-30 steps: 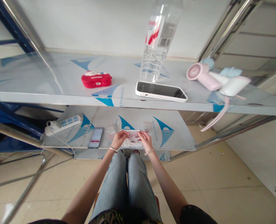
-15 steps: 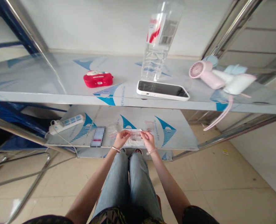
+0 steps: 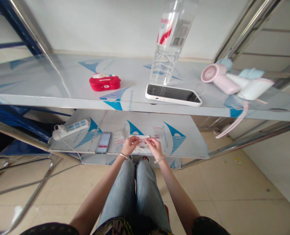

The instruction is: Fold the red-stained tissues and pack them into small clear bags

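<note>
My left hand (image 3: 130, 145) and my right hand (image 3: 154, 146) face each other over the front of the lower shelf. Thumb and fingers of both are pinched on a small clear zip bag (image 3: 143, 141), which stretches between them and shows a reddish line. Its contents are too small to make out. Just beneath lies a crumpled white item (image 3: 142, 148), partly covered by my hands. Clear plastic bags with red strips (image 3: 120, 136) rest left of my left hand. Another clear bag with red lines (image 3: 157, 132) lies behind my right hand.
A phone with a blurred screen (image 3: 103, 143) and a white power strip (image 3: 71, 128) lie left on the lower shelf. The upper shelf (image 3: 130, 106) overhangs, carrying a red case (image 3: 105, 83), a plastic bottle (image 3: 168, 49), a white-cased phone (image 3: 173, 94) and handheld fans (image 3: 220, 80).
My fingertips have come slightly closer together, and the reddish line between them shows less. The whole view has shifted a little; the things on the shelves stay in place.
</note>
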Tool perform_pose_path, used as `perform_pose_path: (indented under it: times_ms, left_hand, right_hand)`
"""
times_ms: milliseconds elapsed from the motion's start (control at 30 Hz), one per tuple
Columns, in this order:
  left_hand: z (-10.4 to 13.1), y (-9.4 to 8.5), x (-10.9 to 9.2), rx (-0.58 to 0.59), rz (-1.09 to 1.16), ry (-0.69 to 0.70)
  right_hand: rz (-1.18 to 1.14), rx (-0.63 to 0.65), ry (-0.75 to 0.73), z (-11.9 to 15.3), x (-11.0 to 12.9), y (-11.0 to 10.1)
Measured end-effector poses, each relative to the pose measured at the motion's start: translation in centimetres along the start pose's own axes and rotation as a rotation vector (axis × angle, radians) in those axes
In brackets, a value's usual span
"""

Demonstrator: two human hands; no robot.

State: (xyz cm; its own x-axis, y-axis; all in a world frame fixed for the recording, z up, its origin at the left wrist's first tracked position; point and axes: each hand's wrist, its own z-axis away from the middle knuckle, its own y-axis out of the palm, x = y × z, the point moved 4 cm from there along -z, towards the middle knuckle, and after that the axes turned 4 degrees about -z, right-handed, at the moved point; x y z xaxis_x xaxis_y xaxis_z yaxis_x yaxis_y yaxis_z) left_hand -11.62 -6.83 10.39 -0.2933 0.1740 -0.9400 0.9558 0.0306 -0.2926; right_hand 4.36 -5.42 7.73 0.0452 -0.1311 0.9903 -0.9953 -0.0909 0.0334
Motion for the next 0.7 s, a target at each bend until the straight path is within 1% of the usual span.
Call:
perform_pose_path:
  times_ms: [233, 367, 467, 600, 700]
  left_hand:
    - [-0.2, 0.5, -1.0, 0.086, -0.054, 0.048]
    - [-0.5, 0.9, -0.9, 0.07, -0.108, 0.056]
    - [-0.5, 1.3, -0.7, 0.054, -0.12, 0.065]
    - [-0.5, 1.9, -0.2, 0.05, -0.076, 0.042]
    - [-0.6, 2.6, 0.4, 0.09, 0.023, -0.007]
  right_hand:
    - [0.011, 0.023, 0.008, 0.3, 0.4, 0.3]
    - [0.003, 0.018, 0.017, 0.5, 0.5, 0.4]
    - [0.015, 0.002, -0.004, 0.5, 0.8, 0.4]
    - [0.021, -0.032, -0.022, 0.7, 1.1, 0.2]
    - [-0.009, -0.024, -0.004, 0.8, 0.9, -0.2]
